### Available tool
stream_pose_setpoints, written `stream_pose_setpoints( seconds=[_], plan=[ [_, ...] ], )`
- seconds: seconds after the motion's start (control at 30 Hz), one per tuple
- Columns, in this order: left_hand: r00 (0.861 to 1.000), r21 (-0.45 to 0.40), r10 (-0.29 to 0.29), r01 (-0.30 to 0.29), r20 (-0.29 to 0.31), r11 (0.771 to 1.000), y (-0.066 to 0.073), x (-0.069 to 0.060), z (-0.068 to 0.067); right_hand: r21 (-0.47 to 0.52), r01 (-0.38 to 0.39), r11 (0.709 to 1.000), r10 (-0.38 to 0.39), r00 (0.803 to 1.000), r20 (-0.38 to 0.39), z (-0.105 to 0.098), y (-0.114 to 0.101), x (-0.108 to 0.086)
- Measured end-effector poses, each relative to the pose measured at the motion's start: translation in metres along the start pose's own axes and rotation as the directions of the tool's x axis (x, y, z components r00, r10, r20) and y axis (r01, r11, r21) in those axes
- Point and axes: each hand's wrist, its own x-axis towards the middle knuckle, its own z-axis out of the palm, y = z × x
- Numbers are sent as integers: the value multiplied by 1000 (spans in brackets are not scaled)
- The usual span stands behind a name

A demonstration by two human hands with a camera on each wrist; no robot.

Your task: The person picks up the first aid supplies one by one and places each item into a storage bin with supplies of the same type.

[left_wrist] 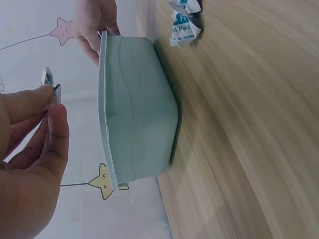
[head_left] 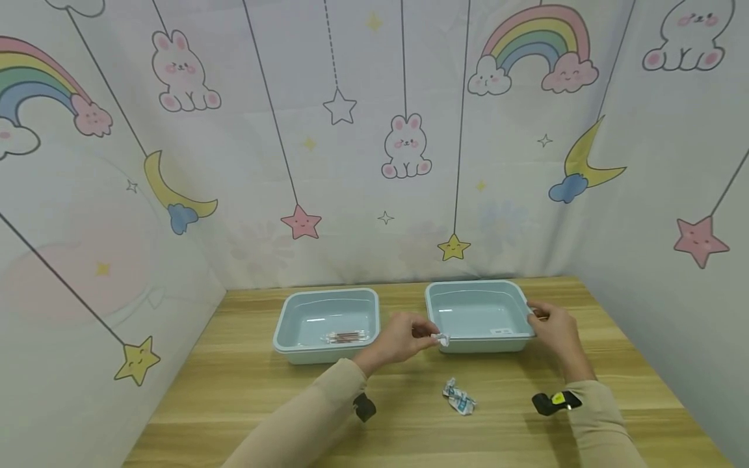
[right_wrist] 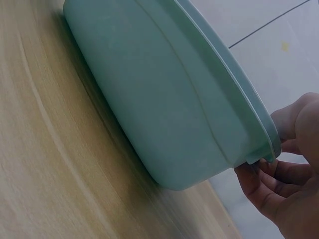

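Observation:
Between thumb and fingertips, the left hand [head_left: 404,338] pinches a small crumpled white piece [head_left: 441,339] at the front left corner of the right-hand blue tray [head_left: 482,344]. In the left wrist view, that hand [left_wrist: 35,134] holds the piece [left_wrist: 47,77] beside the tray [left_wrist: 139,109]. The right hand [head_left: 554,331] grips the same tray's right rim; in the right wrist view its fingers [right_wrist: 259,189] curl under the rim of the tray [right_wrist: 149,94]. A small white label-like item [head_left: 500,331] lies inside that tray. A crumpled printed wrapper [head_left: 459,398] lies on the table in front.
Another blue tray [head_left: 328,353] stands at the left, with several thin sticks in clear packaging [head_left: 346,337] inside. Both trays stand near the back edge of the wooden table [head_left: 409,429], before a patterned curtain [head_left: 363,162].

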Motion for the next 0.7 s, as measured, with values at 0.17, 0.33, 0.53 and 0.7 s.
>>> stream_pose_setpoints(
  seconds=[0.17, 0.33, 0.53, 0.7],
  plan=[
    [1000, 7, 8, -8, -10, 1000, 1, 3, -1, -5, 6, 1000, -6, 1000, -7, 0, -1, -1],
    [1000, 9, 9, -9, -12, 1000, 2, 6, -2, -16, 3, 1000, -3, 1000, -10, -1, -2, -2],
    [1000, -11, -6, 6, -3, 1000, 4, 7, -3, -22, 7, 1000, -7, 1000, -19, -1, -3, -2],
    [1000, -15, -7, 7, -3, 1000, 4, 8, -2, -13, 3, 1000, -3, 1000, -14, 0, -2, -2]
  ],
)
